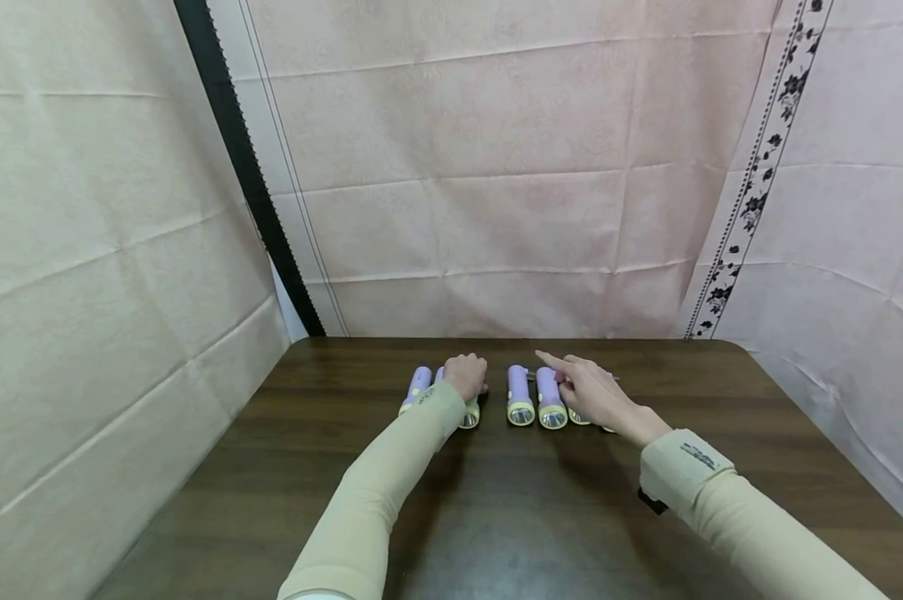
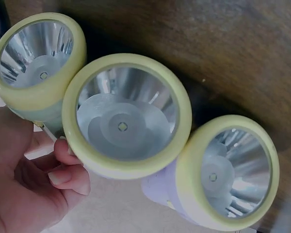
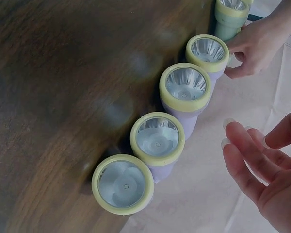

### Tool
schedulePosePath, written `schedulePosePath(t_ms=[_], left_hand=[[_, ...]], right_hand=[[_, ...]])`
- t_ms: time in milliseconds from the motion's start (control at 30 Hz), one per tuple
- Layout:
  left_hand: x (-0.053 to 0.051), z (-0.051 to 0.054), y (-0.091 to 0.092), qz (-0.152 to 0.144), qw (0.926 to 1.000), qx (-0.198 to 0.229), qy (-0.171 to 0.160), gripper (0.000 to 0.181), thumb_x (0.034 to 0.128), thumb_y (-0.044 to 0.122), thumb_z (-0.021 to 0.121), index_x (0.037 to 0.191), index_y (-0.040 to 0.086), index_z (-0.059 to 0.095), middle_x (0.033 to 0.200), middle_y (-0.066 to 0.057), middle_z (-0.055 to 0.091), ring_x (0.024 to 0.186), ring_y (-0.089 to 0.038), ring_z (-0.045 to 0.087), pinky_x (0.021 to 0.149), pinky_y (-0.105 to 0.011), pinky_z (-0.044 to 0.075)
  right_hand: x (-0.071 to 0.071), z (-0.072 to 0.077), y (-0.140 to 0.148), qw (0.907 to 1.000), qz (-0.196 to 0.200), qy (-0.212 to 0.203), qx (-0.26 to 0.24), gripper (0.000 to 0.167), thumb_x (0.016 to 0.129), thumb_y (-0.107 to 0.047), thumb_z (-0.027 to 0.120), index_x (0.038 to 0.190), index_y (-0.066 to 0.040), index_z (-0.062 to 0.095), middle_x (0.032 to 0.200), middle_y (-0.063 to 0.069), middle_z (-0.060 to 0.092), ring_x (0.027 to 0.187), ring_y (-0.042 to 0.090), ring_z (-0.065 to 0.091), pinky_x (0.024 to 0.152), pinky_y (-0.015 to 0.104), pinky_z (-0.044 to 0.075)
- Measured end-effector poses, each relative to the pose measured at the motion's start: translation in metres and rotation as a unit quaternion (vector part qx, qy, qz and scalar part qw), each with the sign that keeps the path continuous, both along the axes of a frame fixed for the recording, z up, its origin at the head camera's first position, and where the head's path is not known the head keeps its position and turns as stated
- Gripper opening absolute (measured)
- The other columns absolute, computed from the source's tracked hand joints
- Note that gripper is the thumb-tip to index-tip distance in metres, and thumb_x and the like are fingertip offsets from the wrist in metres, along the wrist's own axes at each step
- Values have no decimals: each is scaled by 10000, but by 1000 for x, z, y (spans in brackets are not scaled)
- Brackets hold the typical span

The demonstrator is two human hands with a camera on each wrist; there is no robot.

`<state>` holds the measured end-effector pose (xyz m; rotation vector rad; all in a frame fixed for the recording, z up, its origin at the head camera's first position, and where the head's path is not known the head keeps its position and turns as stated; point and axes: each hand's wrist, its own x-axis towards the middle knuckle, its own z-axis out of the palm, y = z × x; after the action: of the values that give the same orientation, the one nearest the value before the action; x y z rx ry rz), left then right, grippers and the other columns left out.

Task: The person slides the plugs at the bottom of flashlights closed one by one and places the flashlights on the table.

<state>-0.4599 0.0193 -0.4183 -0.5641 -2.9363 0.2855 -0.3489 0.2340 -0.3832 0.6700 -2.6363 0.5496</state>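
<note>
Purple flashlights with pale yellow rims stand in a row near the table's far edge, lenses facing me. My left hand is over the left group, its fingers curled about the body of a green flashlight, partly hidden by the hand. Beside it in the left wrist view are a flashlight at the centre and a purple one. My right hand is above the right group, index finger extended, holding nothing. Near it are purple flashlights; the hand partly covers others in the head view.
The dark wooden table reaches back to a pale cloth backdrop. More cloth hangs at the left and right. A gap separates the left and right flashlight groups. A dark band shows under the right cuff.
</note>
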Motion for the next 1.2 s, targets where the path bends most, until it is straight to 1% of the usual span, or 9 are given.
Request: schedulePosePath(t_ms=[267,367,467,567,700,900,1033,1133,1200], left_hand=[[4,15,6,145,9999,-77,-37,287,907,390,650,1054,149,704,1060,-30,718,927,-223,696,649,-386,562],[1,20,16,88,9994,338,46,262,929,341,626,1067,130,697,1066,-49,713,940,-239,695,686,-402,569],[1,23,31,47,9941,1053,-265,242,939,308,611,1057,107,680,1073,-80,686,944,-255,680,741,-399,558],[5,22,47,156,9811,1684,-942,251,925,322,626,1004,89,674,1032,-90,673,883,-235,664,735,-368,536],[12,14,59,410,9622,2108,-1675,288,895,329,658,984,55,648,961,-80,649,775,-200,627,666,-318,507],[19,8,59,742,9460,2555,-1853,456,867,268,672,1185,-7,497,1050,-130,571,851,-236,577,718,-336,486],[18,15,54,760,9373,2791,-1943,338,848,243,676,1064,1,582,980,-126,602,833,-248,602,676,-339,513],[15,21,54,718,9179,3242,-2173,272,834,195,683,1003,-6,612,924,-141,625,768,-265,635,621,-377,568],[16,27,55,661,8945,3719,-2391,298,821,142,686,1043,-32,590,932,-162,620,749,-281,643,635,-453,582]], right_hand=[[4,3,5,9996,-96,-266,-48,639,850,24,530,1448,-186,450,932,76,614,653,120,452,506,243,340],[6,5,9,9995,-116,-282,-45,637,856,20,517,1457,-175,435,967,80,630,675,122,474,528,252,354],[6,6,12,9997,-156,-212,-20,624,862,22,509,1453,-166,440,956,76,631,676,118,473,542,250,360],[6,5,15,9997,-184,-146,17,620,858,31,500,1446,-159,450,940,71,625,650,109,454,529,244,353],[7,2,17,9996,-205,-219,8,633,847,37,499,1446,-161,450,944,64,626,620,92,432,505,238,345],[9,1,20,9993,-222,-305,-58,619,848,19,500,1445,-137,449,928,75,626,634,97,446,507,240,358],[9,1,25,9991,-309,-289,-45,605,846,18,516,1433,-116,463,885,50,612,669,105,474,535,248,375],[8,1,31,9987,-374,-341,-59,602,845,24,523,1430,-106,464,874,41,604,674,112,480,543,255,379],[9,0,34,9985,-396,-367,-79,602,847,27,526,1432,-100,459,882,50,608,680,119,484,550,259,381]])
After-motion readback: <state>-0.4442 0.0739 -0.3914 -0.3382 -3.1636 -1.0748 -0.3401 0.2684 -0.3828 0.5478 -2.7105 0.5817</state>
